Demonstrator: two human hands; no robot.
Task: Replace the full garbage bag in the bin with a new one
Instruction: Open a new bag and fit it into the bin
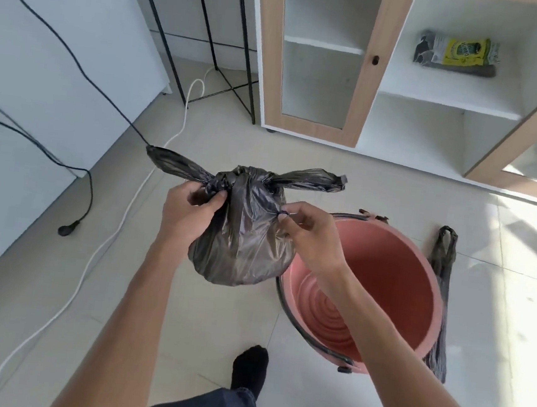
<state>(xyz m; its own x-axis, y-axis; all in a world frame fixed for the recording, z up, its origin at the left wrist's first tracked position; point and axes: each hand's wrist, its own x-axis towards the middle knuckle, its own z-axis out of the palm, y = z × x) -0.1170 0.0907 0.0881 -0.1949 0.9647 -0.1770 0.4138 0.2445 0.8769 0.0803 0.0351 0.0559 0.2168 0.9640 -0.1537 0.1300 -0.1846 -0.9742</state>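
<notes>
1. A floor of pale glossy tiles [217, 313] is shown; a white cabinet with two wood-framed glass doors [385, 67] and one black metal stand [209, 20] are set at its far side.
2. Two cables are laid on the floor: one black cable with a plug [69, 227] and one white cable [91, 260].
3. One round pink plastic bin [402, 265] is stood unlined on the floor.
4. One full dark grey plastic garbage bag [243, 250], knotted with two ears, is held in the air just left of the bin.
5. The knot is pinched by the left hand [190, 215]; a fold is pinched by the right hand [310, 237].
6. One flat black bag [442, 253] is laid beside the bin.
7. One yellow-labelled packet [458, 52] is kept on a cabinet shelf.
</notes>
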